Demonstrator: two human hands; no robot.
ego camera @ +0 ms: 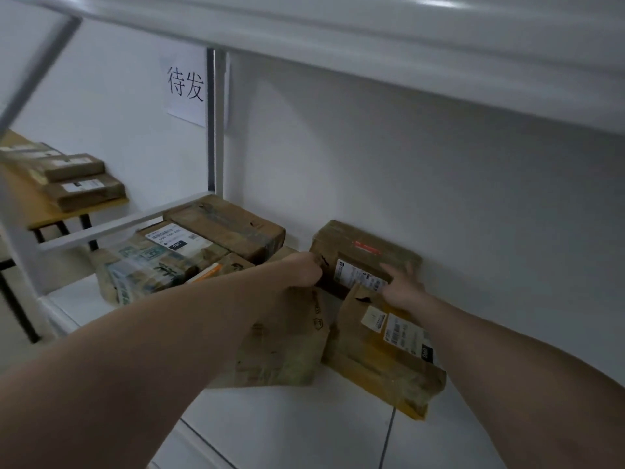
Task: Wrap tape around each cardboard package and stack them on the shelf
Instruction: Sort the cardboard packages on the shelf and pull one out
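Both arms reached into the white shelf [84, 309]. The box [365, 258], taped, with a white label, sat at the shelf's back edge against the wall. Left grip [304, 269] was curled at the box's left front corner; whether it pinched the box or the package below, cannot tell. Right grip [402, 286] lay on the box's top right, fingers fairly straight, pressing rather than clasping. Two flat packages [287, 343] lay just in front of the box, toward the shelf's front edge. More packages [189, 252] were piled toward the shelf's left end. A paper sign [185, 86] hung on the back post. A surface [30, 201] far left carried other boxes.
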